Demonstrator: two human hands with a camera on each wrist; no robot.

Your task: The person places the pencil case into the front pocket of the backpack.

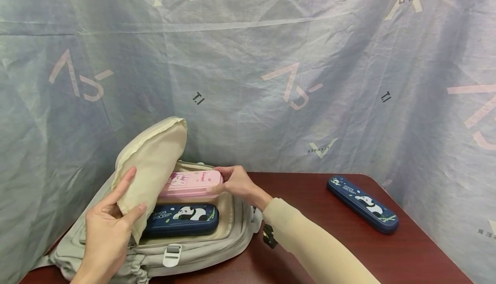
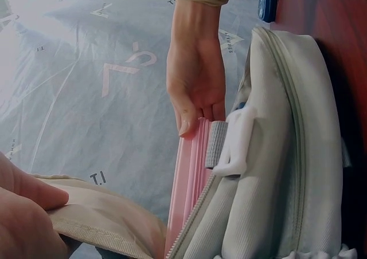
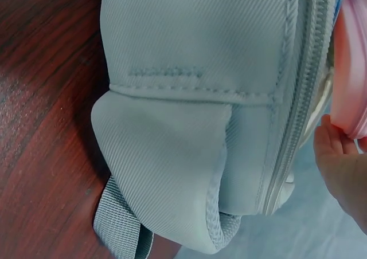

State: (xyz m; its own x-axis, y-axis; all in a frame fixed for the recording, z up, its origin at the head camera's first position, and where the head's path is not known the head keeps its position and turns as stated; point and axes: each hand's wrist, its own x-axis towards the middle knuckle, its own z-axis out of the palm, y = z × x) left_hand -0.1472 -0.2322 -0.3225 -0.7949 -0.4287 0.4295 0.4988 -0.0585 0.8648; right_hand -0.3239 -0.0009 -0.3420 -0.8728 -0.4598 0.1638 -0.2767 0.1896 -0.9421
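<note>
A pale grey-green backpack (image 1: pixel 201 258) lies on the table with its flap (image 1: pixel 155 167) lifted. My left hand (image 1: pixel 110 228) pinches the edge of that cream-lined flap between thumb and fingers. Over the bag's opening, my right hand (image 1: pixel 238 185) grips the right end of a pink pencil case (image 1: pixel 197 182) with a rabbit print; its left end is hidden behind the flap. In front of it, inside the bag, sits a dark blue panda pencil case (image 1: pixel 190 219), partly covered by the flap. In the right wrist view, fingers (image 3: pixel 330 138) touch the end of the pink case.
Another dark blue panda pencil case (image 1: pixel 364 204) lies on the right of the reddish-brown table (image 1: pixel 294 232). A grey printed curtain (image 1: pixel 240 73) hangs behind and at both sides. The bag has a white buckle (image 1: pixel 172 254) at its front.
</note>
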